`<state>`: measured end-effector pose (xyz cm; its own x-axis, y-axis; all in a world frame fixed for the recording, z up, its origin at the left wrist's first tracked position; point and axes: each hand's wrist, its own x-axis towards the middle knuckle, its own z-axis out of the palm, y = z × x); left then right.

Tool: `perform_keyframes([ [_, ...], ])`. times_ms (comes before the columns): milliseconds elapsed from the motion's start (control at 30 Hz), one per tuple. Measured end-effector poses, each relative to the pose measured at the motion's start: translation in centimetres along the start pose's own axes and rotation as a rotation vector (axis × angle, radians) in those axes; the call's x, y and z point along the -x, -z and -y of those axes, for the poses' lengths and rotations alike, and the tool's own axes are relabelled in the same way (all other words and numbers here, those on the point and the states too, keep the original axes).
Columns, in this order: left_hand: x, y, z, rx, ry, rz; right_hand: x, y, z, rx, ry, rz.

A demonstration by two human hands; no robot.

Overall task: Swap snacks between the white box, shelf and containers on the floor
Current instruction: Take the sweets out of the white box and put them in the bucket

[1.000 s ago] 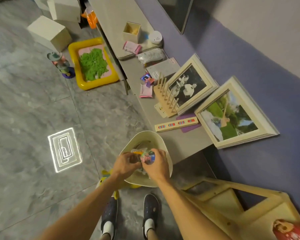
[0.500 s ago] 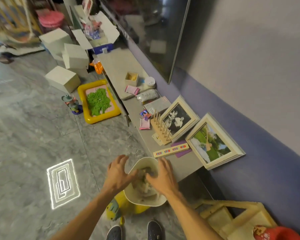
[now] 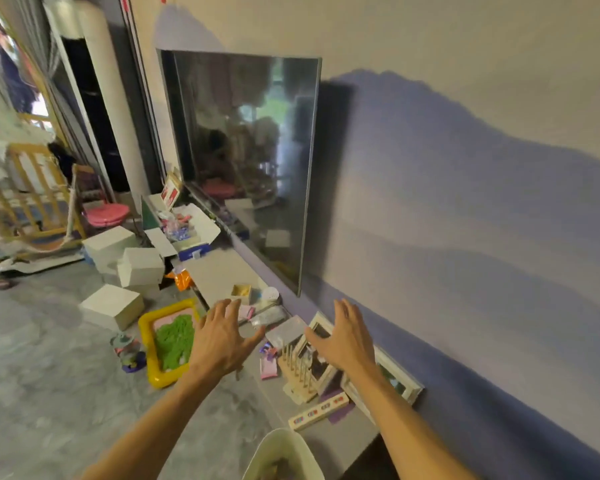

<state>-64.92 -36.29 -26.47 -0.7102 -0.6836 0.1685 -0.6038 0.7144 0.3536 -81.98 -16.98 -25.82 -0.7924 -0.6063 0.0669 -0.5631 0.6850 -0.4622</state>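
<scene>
Both my hands are raised, empty, with fingers spread. My left hand point(image 3: 220, 336) hovers above the low grey shelf point(image 3: 219, 275); my right hand point(image 3: 345, 337) hovers over the picture frames. A white bucket-like container point(image 3: 284, 452) with snacks inside stands on the floor at the bottom edge. Pink snack packets point(image 3: 268, 363) lie on the shelf between my hands. An open white box point(image 3: 191, 230) holding packets sits at the shelf's far end.
A yellow tray of green sand point(image 3: 168, 337) and a small toy figure point(image 3: 129, 351) lie on the floor. White cubes point(image 3: 113, 306) stand behind them. Picture frames point(image 3: 317, 355), a wooden peg rack point(image 3: 298, 374) and a wall screen point(image 3: 243, 161) line the right side.
My hands have left the white container, let go of the snacks and risen with fingers spread. The view has tilted up toward the wall and the far end of the shelf.
</scene>
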Motion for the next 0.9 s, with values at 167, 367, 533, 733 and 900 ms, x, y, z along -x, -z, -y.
perform_keyframes([
  [167, -0.6, 2.5, -3.6, -0.002, -0.11, 0.001, 4.2, 4.9, 0.1, 0.018, -0.132, -0.184],
  [367, 2.5, 2.1, -10.5, 0.071, -0.312, 0.052, 13.6, 9.0, -3.7, 0.033, -0.355, -0.378],
  [533, 8.6, 1.5, -18.8, 0.106, -0.525, 0.128, 23.3, 13.0, -9.3, 0.084, -0.584, -0.518],
  [733, 19.5, -0.4, -30.1, 0.161, -0.774, 0.219, 37.2, 17.8, -16.1, 0.121, -0.806, -0.691],
  [900, 30.5, -3.4, -39.3, 0.184, -0.935, 0.281, 50.2, 20.8, -21.7, 0.184, -0.973, -0.738],
])
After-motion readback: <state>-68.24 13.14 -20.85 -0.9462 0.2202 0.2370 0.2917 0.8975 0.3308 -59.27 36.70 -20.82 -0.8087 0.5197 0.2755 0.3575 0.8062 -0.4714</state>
